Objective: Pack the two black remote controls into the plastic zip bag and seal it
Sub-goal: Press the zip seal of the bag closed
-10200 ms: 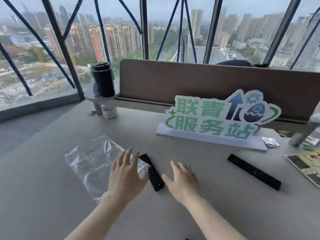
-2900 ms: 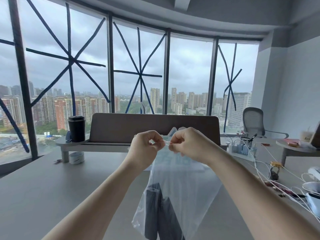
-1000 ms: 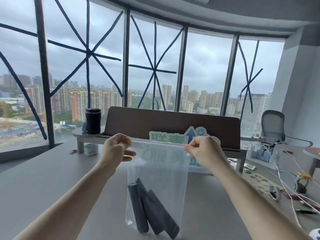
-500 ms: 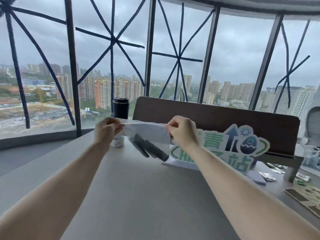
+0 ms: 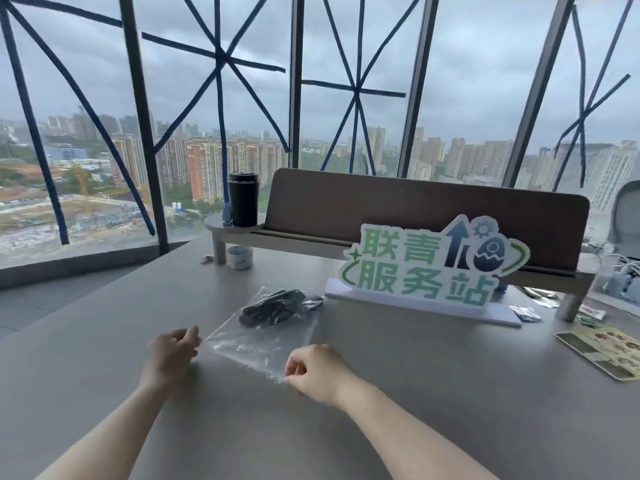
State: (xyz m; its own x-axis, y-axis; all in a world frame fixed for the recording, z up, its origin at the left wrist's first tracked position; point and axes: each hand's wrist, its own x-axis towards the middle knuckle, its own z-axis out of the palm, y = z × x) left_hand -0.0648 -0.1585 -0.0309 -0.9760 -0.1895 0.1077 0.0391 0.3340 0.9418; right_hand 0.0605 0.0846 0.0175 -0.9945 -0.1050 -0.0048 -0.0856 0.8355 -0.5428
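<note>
1. Plastic zip bag (image 5: 266, 336) flat on grey table (image 5: 433, 393), just in front of green sign (image 5: 433, 268).
2. Two black remote controls (image 5: 273, 308) inside, at end nearest sign.
3. Left hand (image 5: 169, 355) loosely curled at bag's near-left corner; grip cannot be told.
4. Right hand (image 5: 317, 370) pinching near-right corner.

You are seeing the clear plastic zip bag (image 5: 263, 336) lying flat on the table, both black remote controls (image 5: 273, 308) sitting inside at its far end.
</note>
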